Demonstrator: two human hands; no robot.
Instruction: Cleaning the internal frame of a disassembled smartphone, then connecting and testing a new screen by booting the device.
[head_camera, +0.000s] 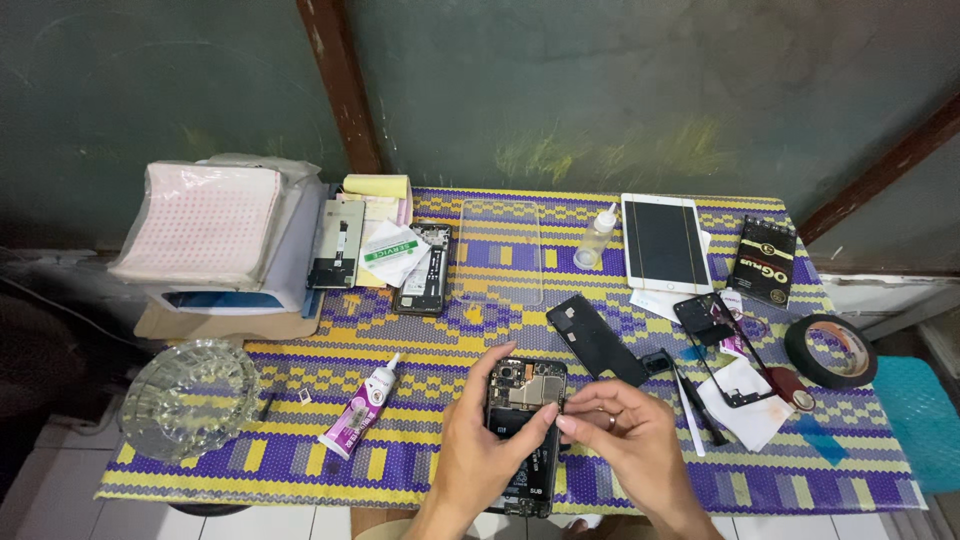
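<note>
An opened black phone (527, 415) with its back removed lies near the front edge of the table, its circuit board and battery exposed. My left hand (482, 440) grips its left side, thumb across the battery. My right hand (625, 440), with a ring on one finger, pinches at the phone's right edge near the board; whether it holds a small part I cannot tell. A black back cover (595, 338) lies just behind my right hand.
On the patterned cloth (700, 470) lie a glue tube (362, 408), glass bowl (190, 397), clear case (500, 250), small bottle (596, 238), white tablet (665, 242), black frame (722, 345), tape roll (830, 350), dark box (763, 260), another opened phone (425, 270) and a white machine (230, 240).
</note>
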